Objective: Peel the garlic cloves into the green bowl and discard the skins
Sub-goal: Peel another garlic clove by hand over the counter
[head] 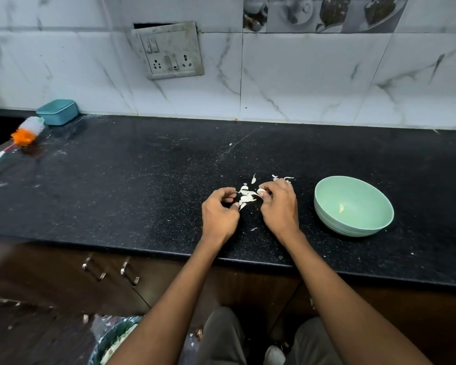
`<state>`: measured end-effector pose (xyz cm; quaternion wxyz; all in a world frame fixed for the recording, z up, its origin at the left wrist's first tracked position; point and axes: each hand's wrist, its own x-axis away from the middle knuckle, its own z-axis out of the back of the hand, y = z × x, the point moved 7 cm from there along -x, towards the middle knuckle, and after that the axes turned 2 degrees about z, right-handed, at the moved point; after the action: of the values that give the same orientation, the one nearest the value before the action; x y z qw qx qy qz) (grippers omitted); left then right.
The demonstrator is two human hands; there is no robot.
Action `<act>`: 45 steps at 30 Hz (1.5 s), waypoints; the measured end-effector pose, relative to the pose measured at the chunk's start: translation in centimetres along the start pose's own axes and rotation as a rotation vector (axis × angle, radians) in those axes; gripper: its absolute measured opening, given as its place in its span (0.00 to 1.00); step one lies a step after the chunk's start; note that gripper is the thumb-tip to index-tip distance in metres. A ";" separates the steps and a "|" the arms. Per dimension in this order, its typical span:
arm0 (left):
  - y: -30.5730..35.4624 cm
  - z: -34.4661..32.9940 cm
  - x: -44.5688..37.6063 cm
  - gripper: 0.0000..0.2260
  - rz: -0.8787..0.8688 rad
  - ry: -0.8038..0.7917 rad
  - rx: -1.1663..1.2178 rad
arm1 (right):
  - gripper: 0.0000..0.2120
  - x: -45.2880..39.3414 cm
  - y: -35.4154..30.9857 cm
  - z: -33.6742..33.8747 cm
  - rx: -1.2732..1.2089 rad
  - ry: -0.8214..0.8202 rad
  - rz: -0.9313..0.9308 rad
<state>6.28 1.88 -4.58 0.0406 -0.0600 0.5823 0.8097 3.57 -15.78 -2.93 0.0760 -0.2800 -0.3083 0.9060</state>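
Nearest, below the counter edge, a lined waste bin sits on the floor by the person's knees, beside dark cabinet doors. Above, on the black speckled countertop, the left hand curls its fingers and pinches a strip of skin, while the right hand pinches a garlic clove, its long axis seemingly running left to right, though it is mostly hidden. Loose skins lie between the hands. Just right stands the green bowl, upright, holding one peeled clove. Farther back are a brush, a teal box and a switchboard on marbled tiles; no writing is readable.
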 end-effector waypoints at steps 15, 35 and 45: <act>2.2 -3.6 0.7 0.06 0.001 -0.064 0.207 | 0.10 2.0 0.8 1.3 -0.565 0.037 -0.204; 1.4 -4.5 -0.6 0.11 -0.074 -0.270 0.169 | 0.10 2.3 1.1 0.9 -0.548 -0.036 -0.243; 1.3 -5.3 -0.7 0.13 -0.117 -0.425 0.146 | 0.11 2.3 1.1 0.9 -0.651 -0.057 -0.239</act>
<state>7.07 -3.51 -4.97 0.2134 0.0813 0.6131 0.7563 1.25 -16.41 -4.07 0.0797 -0.2259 -0.6136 0.7524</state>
